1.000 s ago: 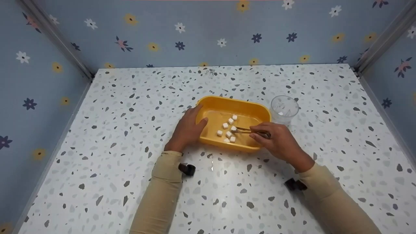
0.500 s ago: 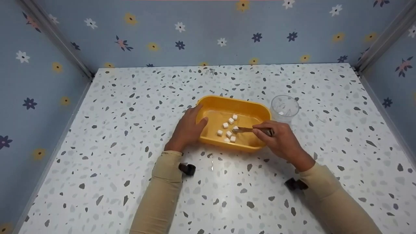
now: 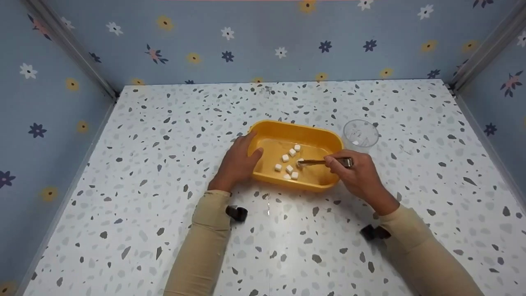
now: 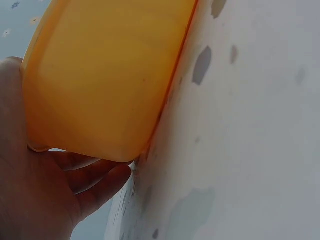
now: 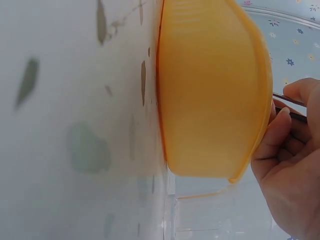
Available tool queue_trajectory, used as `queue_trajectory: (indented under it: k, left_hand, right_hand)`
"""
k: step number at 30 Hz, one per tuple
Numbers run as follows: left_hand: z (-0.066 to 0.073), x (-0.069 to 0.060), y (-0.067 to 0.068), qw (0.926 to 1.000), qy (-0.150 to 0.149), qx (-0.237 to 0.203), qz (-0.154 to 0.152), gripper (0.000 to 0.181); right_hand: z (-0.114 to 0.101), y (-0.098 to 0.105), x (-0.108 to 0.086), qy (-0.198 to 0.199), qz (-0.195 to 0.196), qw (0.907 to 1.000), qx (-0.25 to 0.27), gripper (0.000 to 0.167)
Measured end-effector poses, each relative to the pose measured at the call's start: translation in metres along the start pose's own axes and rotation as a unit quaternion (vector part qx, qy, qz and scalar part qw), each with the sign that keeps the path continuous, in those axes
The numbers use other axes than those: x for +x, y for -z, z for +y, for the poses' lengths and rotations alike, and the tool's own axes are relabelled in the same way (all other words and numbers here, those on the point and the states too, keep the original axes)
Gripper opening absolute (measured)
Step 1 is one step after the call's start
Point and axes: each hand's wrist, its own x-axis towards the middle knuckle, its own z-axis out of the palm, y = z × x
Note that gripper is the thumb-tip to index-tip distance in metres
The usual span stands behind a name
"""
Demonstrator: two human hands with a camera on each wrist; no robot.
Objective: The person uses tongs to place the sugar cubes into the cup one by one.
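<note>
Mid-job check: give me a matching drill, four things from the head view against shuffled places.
Things
1. left hand
2. tongs
3. clear cup
4. loose white cubes

Places
A. inside the yellow tray
B. outside the tray, near its right-hand end
C. holding the tray's left-hand end
D. in the grip of the right hand

Pairs: 1-C, 2-D, 3-B, 4-A

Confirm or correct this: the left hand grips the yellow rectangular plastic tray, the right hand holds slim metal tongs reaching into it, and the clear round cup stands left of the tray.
Wrong side: the clear round cup stands right of the yellow tray, as the head view shows. The rest holds: left hand gripping the tray, right hand holding the metal tongs.
</note>
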Motion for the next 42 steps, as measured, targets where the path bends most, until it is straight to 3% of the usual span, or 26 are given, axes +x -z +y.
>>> queue_trajectory:
  k: [13, 21, 28, 42]
  left_hand:
    - [-0.0018, 0.0015, -0.0005, 1.0000, -0.006, -0.006, 0.003, 0.063]
    - [-0.0025, 0.0015, -0.0014, 0.9999, -0.001, -0.009, 0.008, 0.063]
    - [-0.0021, 0.0026, -0.0002, 1.0000, -0.004, -0.002, 0.004, 0.063]
    - [-0.0021, 0.0023, -0.0001, 0.9999, -0.010, -0.011, 0.006, 0.063]
  right_hand:
    - [0.0044, 0.0023, 0.0002, -0.009, -0.001, 0.9998, 0.017, 0.020]
    - [0.0066, 0.0035, 0.0005, -0.066, 0.003, 0.9973, 0.033, 0.020]
    - [0.0028, 0.0060, 0.0005, -0.121, 0.004, 0.9898, 0.075, 0.032]
    - [0.0052, 0.0091, 0.0024, -0.161, 0.014, 0.9781, 0.131, 0.038]
